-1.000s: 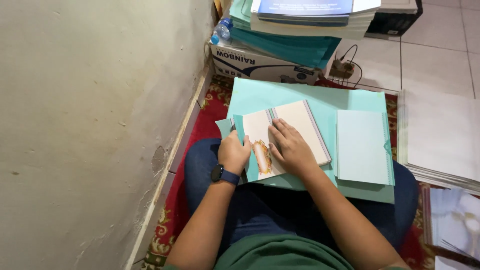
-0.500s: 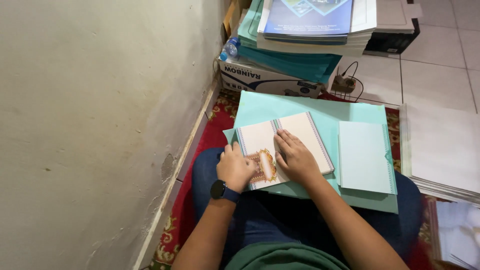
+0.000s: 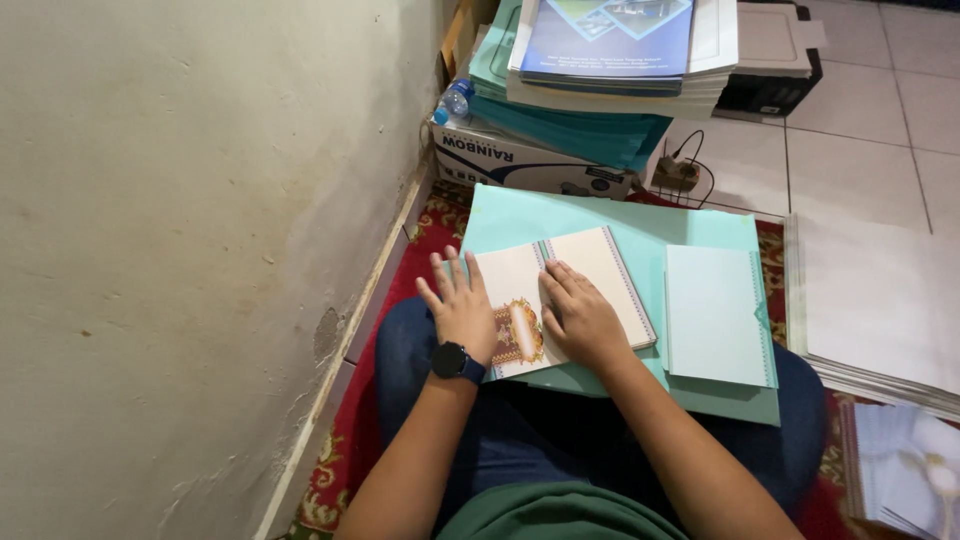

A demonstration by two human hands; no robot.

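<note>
Two hands flat, fingers spread, gripping nothing, left hand (image 3: 462, 312) and right hand (image 3: 578, 318) pressing one open card (image 3: 580, 270), long axis across lap, one folded teal card (image 3: 715, 315) beside, one teal board (image 3: 620, 225) beneath

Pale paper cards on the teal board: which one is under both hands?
The cream ornamented card at the board's left; the plain pale-blue card lies untouched to its right.

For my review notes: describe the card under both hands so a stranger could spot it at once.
Start at the big teal board across the person's lap. On its left part lies the open card, cream with grey-striped edges, pressed flat by the left hand and right hand. Unlike the plain pale blue stack to its right, it shows a gold and brown ornament between the hands.
</note>
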